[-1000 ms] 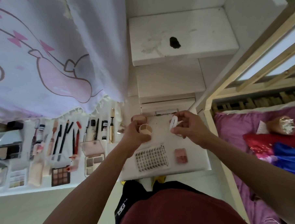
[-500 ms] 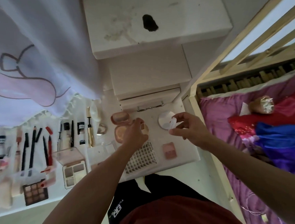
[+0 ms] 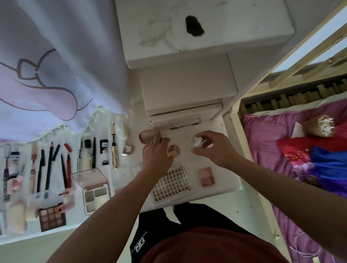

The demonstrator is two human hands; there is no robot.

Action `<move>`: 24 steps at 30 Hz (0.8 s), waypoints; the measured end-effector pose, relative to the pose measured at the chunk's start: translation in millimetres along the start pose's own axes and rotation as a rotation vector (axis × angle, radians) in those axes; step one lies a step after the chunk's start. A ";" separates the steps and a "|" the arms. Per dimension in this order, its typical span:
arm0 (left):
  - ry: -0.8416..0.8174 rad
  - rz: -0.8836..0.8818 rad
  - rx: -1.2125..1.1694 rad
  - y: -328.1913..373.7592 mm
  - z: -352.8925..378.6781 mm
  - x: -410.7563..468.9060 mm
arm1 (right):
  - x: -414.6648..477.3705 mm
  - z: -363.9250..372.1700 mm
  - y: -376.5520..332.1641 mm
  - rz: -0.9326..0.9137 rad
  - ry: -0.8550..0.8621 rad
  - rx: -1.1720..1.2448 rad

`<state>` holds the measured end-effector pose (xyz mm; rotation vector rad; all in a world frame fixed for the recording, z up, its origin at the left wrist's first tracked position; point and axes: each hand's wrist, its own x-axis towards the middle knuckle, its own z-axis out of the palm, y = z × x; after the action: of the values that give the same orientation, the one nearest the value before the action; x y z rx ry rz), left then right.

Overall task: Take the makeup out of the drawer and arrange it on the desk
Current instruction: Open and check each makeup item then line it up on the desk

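Fingers (image 3: 164,141) of the left hand (image 3: 156,160) grip one round three-part pot (image 3: 173,151), just beyond one lash tray (image 3: 171,184); right hand (image 3: 215,149) pinches one small white piece (image 3: 197,142); one pink palette (image 3: 205,176) lies right of the tray on the desk (image 3: 181,138).

At centre the left hand (image 3: 156,154) covers the lower half of an open compact (image 3: 149,136) and one edge of the pot (image 3: 173,150) it holds. The right hand (image 3: 215,149) hides most of a small white piece (image 3: 197,142); whether it grips it cannot be told. The left forearm crosses the lash tray (image 3: 171,183) at its left corner. At the left edge, blurred tubes (image 3: 6,178) are cut off, their labels unreadable. At upper left a cloth (image 3: 46,67) overhangs the back of the desk (image 3: 75,220).
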<state>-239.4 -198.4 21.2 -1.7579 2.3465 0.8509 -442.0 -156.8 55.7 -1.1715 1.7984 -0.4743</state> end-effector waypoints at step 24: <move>0.155 -0.314 -0.273 -59.7 -35.1 -104.8 | 57.8 99.9 -42.8 0.280 0.147 -0.267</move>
<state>-141.3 -136.1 69.0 -2.2989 2.0298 1.0531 -343.3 -212.1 7.2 -1.0585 2.1647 -0.1625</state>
